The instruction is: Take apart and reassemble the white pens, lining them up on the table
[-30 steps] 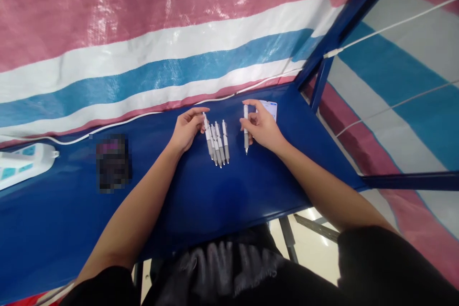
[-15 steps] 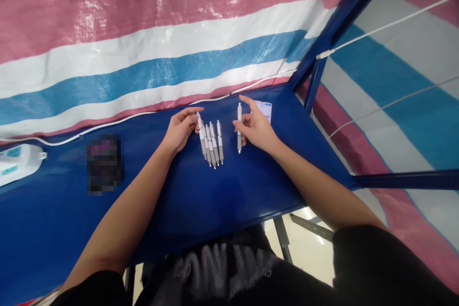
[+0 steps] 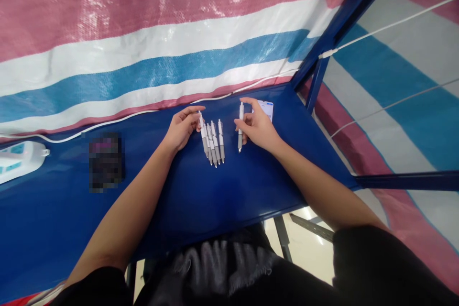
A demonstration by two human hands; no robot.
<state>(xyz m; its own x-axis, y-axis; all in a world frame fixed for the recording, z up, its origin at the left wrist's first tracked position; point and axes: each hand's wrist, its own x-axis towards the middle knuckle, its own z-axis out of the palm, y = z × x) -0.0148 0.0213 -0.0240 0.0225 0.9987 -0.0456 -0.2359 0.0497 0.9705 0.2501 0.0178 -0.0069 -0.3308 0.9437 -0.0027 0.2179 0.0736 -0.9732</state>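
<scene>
Several white pens with grey grips (image 3: 215, 143) lie side by side on the blue table, their tips toward me. My left hand (image 3: 182, 128) is closed at the upper end of the leftmost pen (image 3: 203, 136), thumb and fingers pinching it. To the right, my right hand (image 3: 258, 126) grips a single matching pen (image 3: 240, 124) upright in view, tip toward me. The right index finger is bent over that pen's top end, and the thumb presses its side. Part of this pen's barrel is hidden by the thumb.
A lit phone (image 3: 267, 109) lies partly behind my right hand. At the left are a blurred dark object (image 3: 106, 160) and a white power strip (image 3: 21, 160). A white cable (image 3: 107, 124) runs along the back, below a striped tarp (image 3: 161, 67). A blue frame post (image 3: 315, 81) stands at the right.
The whole view has shifted slightly. My right index finger has come down a little onto the top end of its pen. The left hand keeps its hold.
</scene>
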